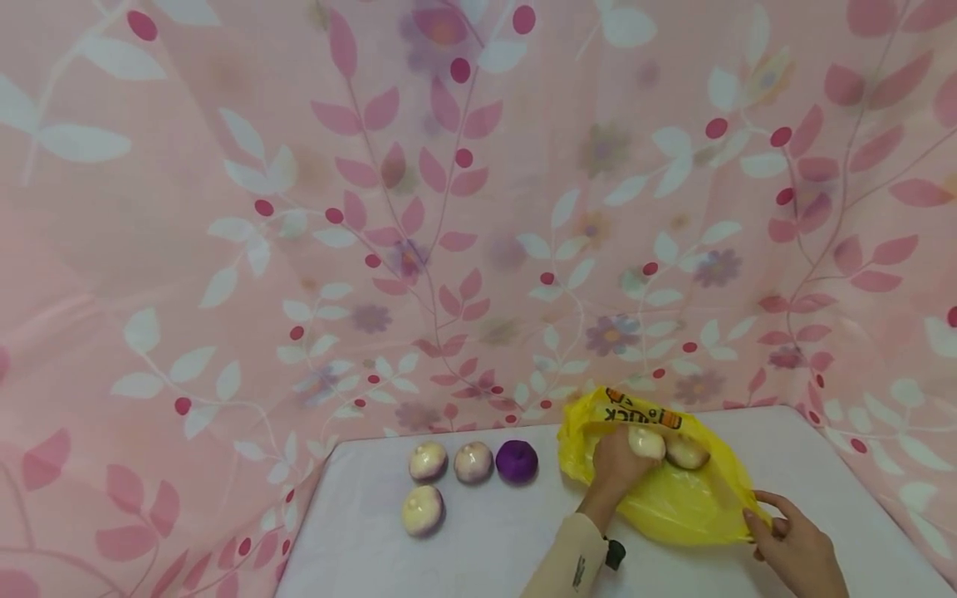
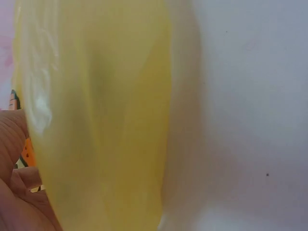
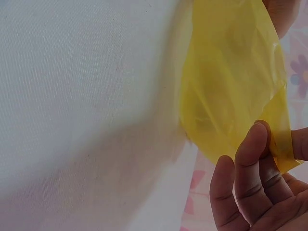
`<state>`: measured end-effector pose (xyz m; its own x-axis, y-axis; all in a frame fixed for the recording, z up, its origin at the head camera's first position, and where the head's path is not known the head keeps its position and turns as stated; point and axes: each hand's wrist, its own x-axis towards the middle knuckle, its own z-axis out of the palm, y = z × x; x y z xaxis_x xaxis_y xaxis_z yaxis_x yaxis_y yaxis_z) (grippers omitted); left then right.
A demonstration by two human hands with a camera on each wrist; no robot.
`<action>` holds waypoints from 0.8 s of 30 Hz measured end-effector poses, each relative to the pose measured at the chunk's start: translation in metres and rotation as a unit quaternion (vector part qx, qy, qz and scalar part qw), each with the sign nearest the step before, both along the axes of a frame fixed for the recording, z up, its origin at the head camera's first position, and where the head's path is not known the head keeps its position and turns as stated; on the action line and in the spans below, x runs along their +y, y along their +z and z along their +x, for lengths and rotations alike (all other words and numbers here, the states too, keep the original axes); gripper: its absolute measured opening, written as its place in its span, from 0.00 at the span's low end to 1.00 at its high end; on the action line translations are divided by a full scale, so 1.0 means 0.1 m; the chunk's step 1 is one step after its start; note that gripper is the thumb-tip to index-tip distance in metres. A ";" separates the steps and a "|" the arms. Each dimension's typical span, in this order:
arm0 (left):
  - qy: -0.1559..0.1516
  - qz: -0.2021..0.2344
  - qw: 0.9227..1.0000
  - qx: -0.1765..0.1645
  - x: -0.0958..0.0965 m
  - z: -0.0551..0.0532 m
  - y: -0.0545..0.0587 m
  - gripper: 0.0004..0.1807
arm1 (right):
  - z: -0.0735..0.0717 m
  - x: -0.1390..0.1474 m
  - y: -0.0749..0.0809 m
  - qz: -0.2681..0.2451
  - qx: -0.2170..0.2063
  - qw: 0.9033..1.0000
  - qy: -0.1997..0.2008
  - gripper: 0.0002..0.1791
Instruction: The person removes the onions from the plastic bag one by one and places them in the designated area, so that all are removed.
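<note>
My left hand [image 1: 622, 462] reaches into the mouth of a yellow plastic bag [image 1: 673, 502] and grips a round white-and-purple turnip [image 1: 646, 443]. Just to the right of it, a second turnip [image 1: 688, 452] shows inside the bag. My right hand [image 1: 798, 544] pinches the bag's rim at its right end between thumb and fingers. In the right wrist view, the fingers [image 3: 248, 168] of that hand hold the thin yellow film. Bag film fills much of the left wrist view, with part of the left hand [image 2: 19, 178] at the left edge.
Left of the bag, three pale turnips [image 1: 428, 462] and a dark purple round vegetable [image 1: 517, 462] sit on the white-covered table [image 1: 493, 556]. A pink floral curtain [image 1: 478, 249] hangs behind the table's far edge. A small dark object [image 1: 615, 554] is at my left wrist.
</note>
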<state>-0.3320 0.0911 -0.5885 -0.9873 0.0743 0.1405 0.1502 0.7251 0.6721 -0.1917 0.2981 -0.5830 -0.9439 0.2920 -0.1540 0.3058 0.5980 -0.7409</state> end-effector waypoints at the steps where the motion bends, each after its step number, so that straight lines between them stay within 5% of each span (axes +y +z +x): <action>1: -0.001 0.001 1.000 0.001 -0.02 0.01 0.02 0.28 | 0.00 0.00 0.00 0.001 0.001 1.000 0.000 0.36; 12: -0.017 0.071 0.997 -0.003 -0.19 0.17 0.16 0.27 | 0.01 -0.01 0.00 0.002 0.001 1.000 0.001 0.36; 17: -0.008 0.067 0.998 -0.016 -0.26 0.24 0.25 0.30 | 0.00 -0.02 0.00 0.001 -0.004 1.000 0.006 0.36; 24: -0.013 0.053 0.998 0.013 -0.41 0.31 0.37 0.31 | 0.01 -0.02 0.02 0.014 0.008 1.000 0.019 0.36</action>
<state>-0.3008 0.0506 -0.5514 -0.9814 0.0822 0.1736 0.1852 0.6452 0.7413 -0.1903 0.2957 -0.5810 -0.9568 0.2601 -0.1301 0.2702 0.6294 -0.7286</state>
